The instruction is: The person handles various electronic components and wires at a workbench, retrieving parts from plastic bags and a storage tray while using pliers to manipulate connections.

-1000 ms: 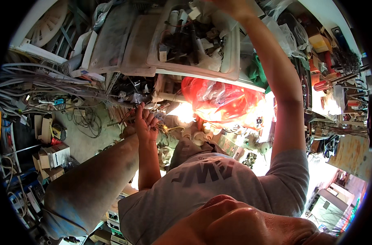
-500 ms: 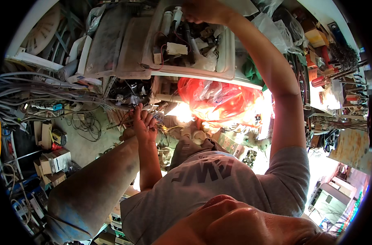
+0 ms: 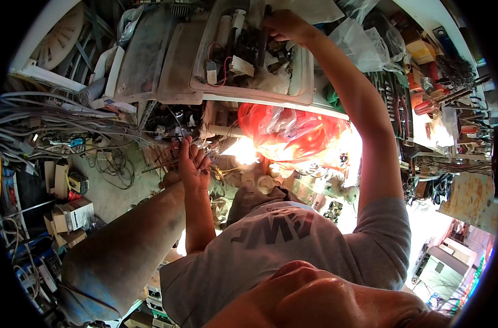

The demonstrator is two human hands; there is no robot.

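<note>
My right hand (image 3: 288,26) is raised over a clear plastic bin (image 3: 306,90). Its fingers close round the upper part of a dark rod-shaped tool (image 3: 261,50), which stands among the bin's contents. About it lie a white syringe-like tube (image 3: 238,19), a pale block (image 3: 242,66), a thin red wire (image 3: 226,72) and crumpled clear plastic (image 3: 273,81). My left hand (image 3: 193,159) is lower, palm up with curled fingers, in front of the shelf. Whatever it grips, if anything, is too small to make out.
A red plastic bag (image 3: 295,136) hangs beneath the shelf beside a glaring light. Bundled grey cables (image 3: 57,123) crowd the left. A large metal cylinder (image 3: 123,251) leans near my left arm. Screwdrivers (image 3: 424,107) and other tools line the right side.
My right hand has moved slightly right and down, and the dark rod-shaped tool now shows upright in its fingers. The pale block and red wire have shifted. My left hand has hardly moved.
</note>
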